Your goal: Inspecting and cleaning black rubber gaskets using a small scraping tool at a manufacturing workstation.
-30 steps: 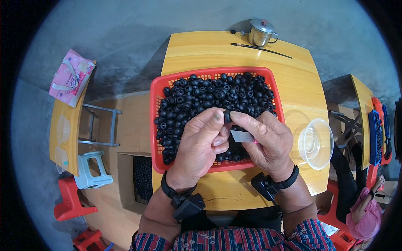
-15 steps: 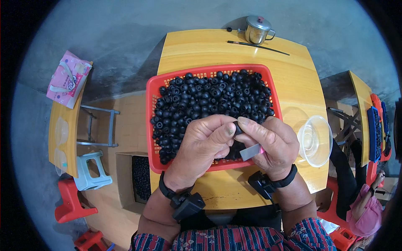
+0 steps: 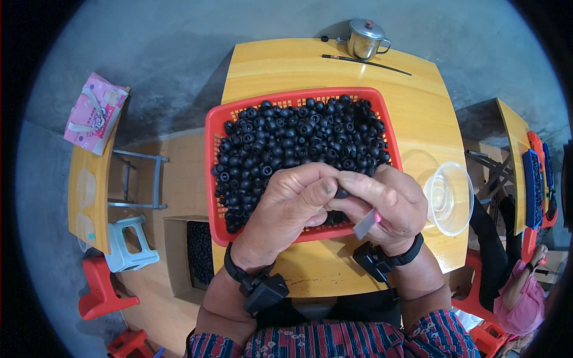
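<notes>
The small black piece point(image 3: 341, 193), over the red basket point(image 3: 212, 173), is probably light, firm and slippery, best gripped by its rounded sides. The left hand point(image 3: 296, 200) and right hand point(image 3: 394, 203) pinch it, the right also holding a blade point(image 3: 363, 226). Compared with half a second ago, the hands cover more of it and the blade slants more steeply.
</notes>
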### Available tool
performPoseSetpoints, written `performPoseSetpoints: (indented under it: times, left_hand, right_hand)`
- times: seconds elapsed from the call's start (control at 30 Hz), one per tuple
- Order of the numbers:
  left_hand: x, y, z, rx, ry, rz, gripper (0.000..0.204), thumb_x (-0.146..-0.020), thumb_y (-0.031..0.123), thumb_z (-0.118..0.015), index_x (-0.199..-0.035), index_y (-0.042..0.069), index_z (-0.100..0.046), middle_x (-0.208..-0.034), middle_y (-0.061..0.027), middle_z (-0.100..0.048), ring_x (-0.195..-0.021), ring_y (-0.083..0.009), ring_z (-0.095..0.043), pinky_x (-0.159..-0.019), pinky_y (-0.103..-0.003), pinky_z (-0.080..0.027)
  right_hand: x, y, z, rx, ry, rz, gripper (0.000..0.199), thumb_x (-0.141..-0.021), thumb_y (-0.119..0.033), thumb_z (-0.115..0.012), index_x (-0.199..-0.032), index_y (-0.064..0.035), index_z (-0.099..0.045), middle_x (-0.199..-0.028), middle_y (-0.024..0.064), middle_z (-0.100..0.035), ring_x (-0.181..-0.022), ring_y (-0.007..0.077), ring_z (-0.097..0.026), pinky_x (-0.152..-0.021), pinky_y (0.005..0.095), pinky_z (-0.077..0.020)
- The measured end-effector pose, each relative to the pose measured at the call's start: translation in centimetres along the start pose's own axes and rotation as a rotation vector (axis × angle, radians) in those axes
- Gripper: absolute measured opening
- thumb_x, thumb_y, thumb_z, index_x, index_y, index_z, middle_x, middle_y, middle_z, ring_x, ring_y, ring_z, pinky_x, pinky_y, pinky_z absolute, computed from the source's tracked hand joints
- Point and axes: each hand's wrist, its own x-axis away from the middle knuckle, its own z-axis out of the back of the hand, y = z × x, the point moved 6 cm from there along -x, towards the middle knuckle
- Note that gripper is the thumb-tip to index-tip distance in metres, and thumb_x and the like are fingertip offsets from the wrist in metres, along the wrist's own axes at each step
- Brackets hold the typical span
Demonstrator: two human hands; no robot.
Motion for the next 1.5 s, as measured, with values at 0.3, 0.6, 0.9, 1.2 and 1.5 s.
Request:
performPoseSetpoints:
  times: [0.3,0.6,0.9,1.2,1.5]
  left_hand:
    - [-0.5,-1.1,0.5,-0.162,-0.045,-0.087,0.033,-0.098,0.036,-0.053,-0.103,0.004,-0.057,-0.086,0.0017,-0.058,-0.067,-0.0009,-0.048,-0.056,-0.017,-0.038]
    - [-0.6,-1.1,1.8,0.141,0.073,-0.085,0.029,-0.101,0.031,-0.041,-0.103,0.004,-0.052,-0.078,-0.0016,-0.047,-0.061,-0.0045,-0.037,-0.049,-0.018,-0.030]
    - [-0.2,-0.5,3.9,0.369,0.022,-0.120,0.027,-0.102,0.025,-0.039,-0.117,0.005,-0.050,-0.094,-0.0070,-0.053,-0.066,-0.0058,-0.041,-0.053,-0.017,-0.034]
    - [0.4,-0.4,3.9,0.290,0.105,-0.143,0.017,-0.102,0.019,-0.043,-0.108,0.006,-0.052,-0.093,-0.0030,-0.051,-0.068,-0.0040,-0.041,-0.053,-0.015,-0.034]
    - [0.0,-0.7,3.1,0.189,0.072,-0.150,0.017,-0.101,0.022,-0.045,-0.104,0.007,-0.051,-0.091,-0.0009,-0.048,-0.066,-0.0026,-0.038,-0.052,-0.014,-0.032]
  right_hand:
    - [1.0,2.7,-1.3,-0.320,-0.268,-0.294,0.034,-0.070,-0.001,-0.064,-0.103,-0.0069,-0.073,-0.065,0.0047,-0.057,-0.057,0.0157,-0.055,-0.053,0.0264,-0.0431]
    - [2.4,5.5,-0.7,-0.145,0.088,-0.528,0.021,-0.082,0.005,-0.062,-0.100,-0.0018,-0.069,-0.083,0.0070,-0.064,-0.072,0.0136,-0.056,-0.069,0.0239,-0.0447]
    - [2.6,4.3,-4.0,0.293,-0.221,-0.471,0.021,-0.078,-0.002,-0.062,-0.098,-0.0073,-0.066,-0.087,0.0131,-0.060,-0.075,0.0333,-0.062,-0.062,0.0396,-0.0496]
    - [2.9,3.7,-5.1,0.495,-0.378,-0.460,0.018,-0.080,-0.010,-0.061,-0.098,-0.0094,-0.065,-0.089,0.0114,-0.060,-0.071,0.0332,-0.063,-0.060,0.0427,-0.0500]
    - [2.8,4.3,-4.5,0.475,-0.412,-0.489,0.015,-0.079,-0.008,-0.060,-0.094,-0.0087,-0.062,-0.085,0.0132,-0.059,-0.071,0.0352,-0.062,-0.061,0.0442,-0.0494]
